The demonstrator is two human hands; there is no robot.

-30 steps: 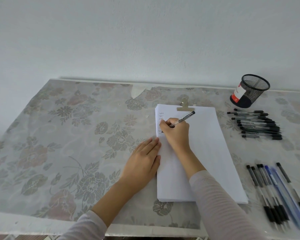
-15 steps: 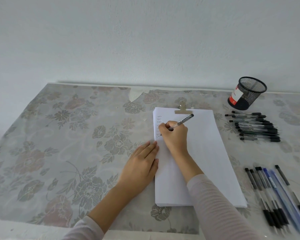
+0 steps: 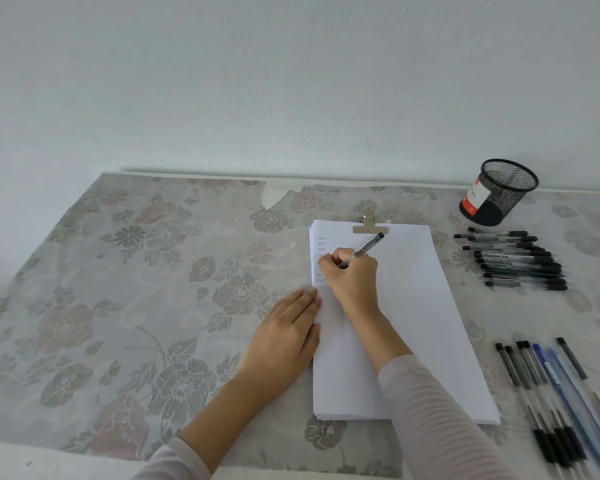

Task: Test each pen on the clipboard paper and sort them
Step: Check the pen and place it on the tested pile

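White paper (image 3: 420,306) lies clipped under a metal clip (image 3: 370,223) on the clipboard. My right hand (image 3: 352,275) grips a clear black-capped pen (image 3: 364,250) with its tip down on the paper's left margin, beside a column of small scribbles (image 3: 321,258). My left hand (image 3: 284,336) lies flat with straight fingers, pressing the paper's left edge. A row of black pens (image 3: 515,259) lies to the right of the paper. Another group of black and blue pens (image 3: 555,393) lies at the near right.
A black mesh pen cup (image 3: 497,192) stands at the back right by the wall. The table carries a floral cloth (image 3: 136,289), torn at the back edge (image 3: 274,195). The table's near edge runs along the bottom.
The view has shifted slightly, so the table sits lower in frame. My right hand with the pen has moved a little down the left margin. My left hand stays on the paper's edge.
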